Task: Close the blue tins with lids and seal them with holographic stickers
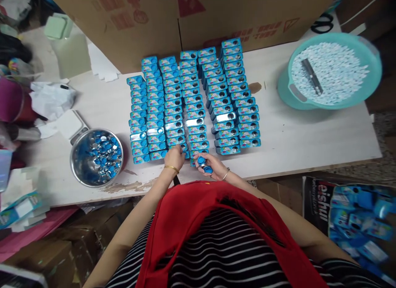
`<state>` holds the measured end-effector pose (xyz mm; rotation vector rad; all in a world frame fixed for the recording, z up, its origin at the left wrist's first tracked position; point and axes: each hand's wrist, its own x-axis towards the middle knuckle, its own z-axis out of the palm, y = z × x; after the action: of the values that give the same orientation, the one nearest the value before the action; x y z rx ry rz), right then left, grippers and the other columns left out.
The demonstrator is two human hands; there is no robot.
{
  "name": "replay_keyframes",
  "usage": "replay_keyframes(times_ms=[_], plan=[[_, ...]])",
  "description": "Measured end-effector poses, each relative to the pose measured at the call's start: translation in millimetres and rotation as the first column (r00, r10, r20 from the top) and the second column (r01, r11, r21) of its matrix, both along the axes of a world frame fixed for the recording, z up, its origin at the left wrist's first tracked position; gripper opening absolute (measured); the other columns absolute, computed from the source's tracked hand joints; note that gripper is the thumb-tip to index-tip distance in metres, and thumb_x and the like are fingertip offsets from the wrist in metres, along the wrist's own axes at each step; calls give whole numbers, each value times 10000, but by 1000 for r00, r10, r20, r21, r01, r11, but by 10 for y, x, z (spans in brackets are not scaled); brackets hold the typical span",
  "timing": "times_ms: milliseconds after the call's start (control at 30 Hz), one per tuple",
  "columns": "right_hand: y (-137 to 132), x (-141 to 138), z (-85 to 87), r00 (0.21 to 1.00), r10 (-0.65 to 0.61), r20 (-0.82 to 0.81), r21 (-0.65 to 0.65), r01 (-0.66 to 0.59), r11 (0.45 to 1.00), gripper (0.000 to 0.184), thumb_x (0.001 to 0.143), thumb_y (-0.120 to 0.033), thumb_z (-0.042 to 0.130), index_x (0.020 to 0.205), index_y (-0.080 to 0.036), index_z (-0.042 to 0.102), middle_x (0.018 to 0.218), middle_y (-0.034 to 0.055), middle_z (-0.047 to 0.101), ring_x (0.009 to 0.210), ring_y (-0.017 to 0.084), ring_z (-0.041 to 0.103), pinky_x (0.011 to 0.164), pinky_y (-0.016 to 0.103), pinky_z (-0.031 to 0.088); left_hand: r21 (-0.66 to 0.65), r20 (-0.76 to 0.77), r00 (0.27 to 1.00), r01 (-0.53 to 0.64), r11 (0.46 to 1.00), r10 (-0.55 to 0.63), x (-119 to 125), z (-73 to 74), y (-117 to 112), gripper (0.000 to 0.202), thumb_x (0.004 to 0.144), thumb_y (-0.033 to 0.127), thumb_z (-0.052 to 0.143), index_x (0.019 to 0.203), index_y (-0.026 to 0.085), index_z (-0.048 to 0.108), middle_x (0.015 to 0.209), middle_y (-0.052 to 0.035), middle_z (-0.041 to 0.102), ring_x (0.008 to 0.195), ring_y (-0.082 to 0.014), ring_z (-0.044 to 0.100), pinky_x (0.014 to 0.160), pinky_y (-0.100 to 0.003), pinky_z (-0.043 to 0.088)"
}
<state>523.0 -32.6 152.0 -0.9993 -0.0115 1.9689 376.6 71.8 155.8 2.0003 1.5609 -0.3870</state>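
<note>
Rows of small blue tins (173,102) stand upright on the white table, packed in several columns. Those in the left columns have round blue caps on top, while many to the right show a dark round hole. My left hand (175,158) is at the front of the third column, its fingers closed and pressed down on a tin top; what they pinch is hidden. Just right of it, my right hand (213,165) is curled palm up around a few blue-and-silver round caps (208,169), by the front of the fourth column.
A steel bowl (74,160) of loose caps sits at left beside a white scale (69,125). At right stands a turquoise tub (287,90) full of small white pieces, with a dark scoop-like bar (312,75) on them. A large cardboard box (148,28) backs the rows.
</note>
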Motion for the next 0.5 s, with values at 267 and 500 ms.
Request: replay_keyframes(times_ms=[267,500], plan=[[11,-36,-14,1000,19,4,-8,-19,1000,402,772,-553,682,866,-178,571,647,-17,536,415,58,399,317,142,148,-169,-288,953,49,984,-97,111,74,251,326,764,495,652,738,170,667,913,-167,685,889,-319,648,723,-372,470],[110,-117,23,999,-6,41,-75,9,997,445,762,-589,682,812,-164,560,604,-20,537,400,49,388,312,140,150,-29,403,912,87,996,-68,-58,66,-39,170,806,227,608,968,191,645,838,-46,642,792,-175,604,732,-284,468]])
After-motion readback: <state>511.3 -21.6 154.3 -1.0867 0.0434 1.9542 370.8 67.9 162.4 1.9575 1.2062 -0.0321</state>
